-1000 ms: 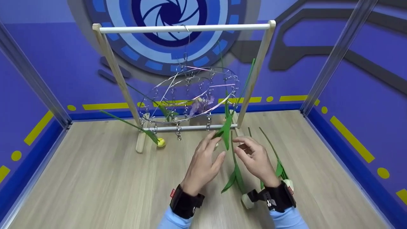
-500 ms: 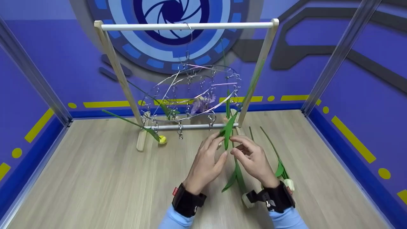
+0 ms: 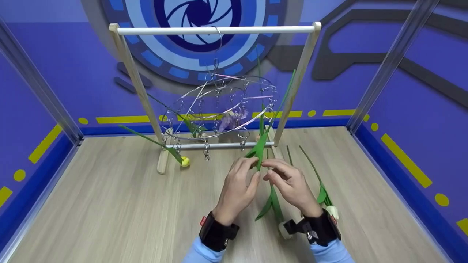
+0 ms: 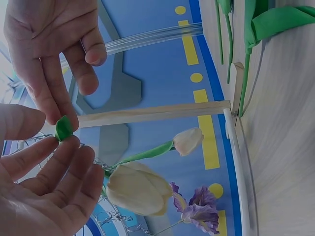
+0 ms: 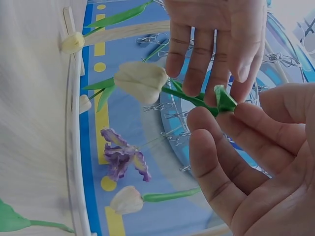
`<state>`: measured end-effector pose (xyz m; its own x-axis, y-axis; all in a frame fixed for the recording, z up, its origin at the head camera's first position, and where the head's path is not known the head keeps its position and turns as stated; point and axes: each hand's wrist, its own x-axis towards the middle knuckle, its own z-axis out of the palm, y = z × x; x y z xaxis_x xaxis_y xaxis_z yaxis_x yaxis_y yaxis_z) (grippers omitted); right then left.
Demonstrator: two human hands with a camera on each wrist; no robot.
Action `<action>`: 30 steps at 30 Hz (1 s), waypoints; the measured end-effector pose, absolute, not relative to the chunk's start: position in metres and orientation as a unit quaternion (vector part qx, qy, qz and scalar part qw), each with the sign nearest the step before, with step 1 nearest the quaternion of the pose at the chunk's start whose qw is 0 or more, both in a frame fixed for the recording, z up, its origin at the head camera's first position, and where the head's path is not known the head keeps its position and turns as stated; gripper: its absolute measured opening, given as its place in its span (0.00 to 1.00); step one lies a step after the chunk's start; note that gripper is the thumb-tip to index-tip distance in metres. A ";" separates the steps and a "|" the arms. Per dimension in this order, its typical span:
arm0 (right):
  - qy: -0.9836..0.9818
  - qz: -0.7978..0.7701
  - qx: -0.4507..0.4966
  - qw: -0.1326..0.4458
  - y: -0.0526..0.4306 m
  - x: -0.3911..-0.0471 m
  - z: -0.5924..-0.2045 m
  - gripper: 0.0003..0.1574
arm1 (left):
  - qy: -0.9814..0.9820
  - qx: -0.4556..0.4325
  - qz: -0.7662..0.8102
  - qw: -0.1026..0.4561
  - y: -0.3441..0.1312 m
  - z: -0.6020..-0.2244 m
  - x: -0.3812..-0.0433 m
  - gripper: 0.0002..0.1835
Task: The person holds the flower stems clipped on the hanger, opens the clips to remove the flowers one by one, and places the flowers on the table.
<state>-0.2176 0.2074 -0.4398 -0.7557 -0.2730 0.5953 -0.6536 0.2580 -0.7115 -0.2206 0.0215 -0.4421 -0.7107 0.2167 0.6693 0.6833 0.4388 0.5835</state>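
A white tulip (image 5: 141, 81) hangs head down at the right side of the wire clip hanger (image 3: 208, 136). Its green stem slants up past the ring, and its leaf (image 3: 260, 146) points down between both hands. My left hand (image 3: 239, 186) holds its slightly bent fingers against the leaf, thumb apart from it. From the other side my right hand (image 3: 294, 182) reaches in, fingertips at the leaf's tip. Neither hand visibly pinches the leaf. In the head view the left fingers hide the bloom; both wrist views show it below the hands.
The hanger hangs from the rack's white bar (image 3: 164, 31). A yellow tulip (image 3: 185, 161), a purple iris (image 5: 120, 155) and pale tulips hang there too. White tulips (image 3: 332, 211) lie on the table (image 3: 120, 212) by the right forearm. Walls stand behind and at both sides.
My fingers have closed in on the leaf and now touch it. The tulip's stem swung right, then back left. Both hands stay in nearly the same place.
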 end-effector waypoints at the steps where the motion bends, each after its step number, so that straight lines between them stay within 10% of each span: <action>1: -0.771 0.531 0.302 0.179 0.208 -0.217 -0.440 0.17 | -0.803 -0.279 -0.457 0.261 0.022 -0.442 -0.220 0.17; 30: -0.752 0.641 0.146 0.054 0.212 -0.271 -0.377 0.18 | -0.755 -0.295 -0.530 0.248 0.022 -0.431 -0.210 0.12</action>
<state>-0.2707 0.2116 -0.3771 -0.9519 -0.1502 0.2671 -0.2875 0.1365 -0.9480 -0.2097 0.0220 -0.4315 -0.7032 0.1820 0.6873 0.7082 0.2648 0.6544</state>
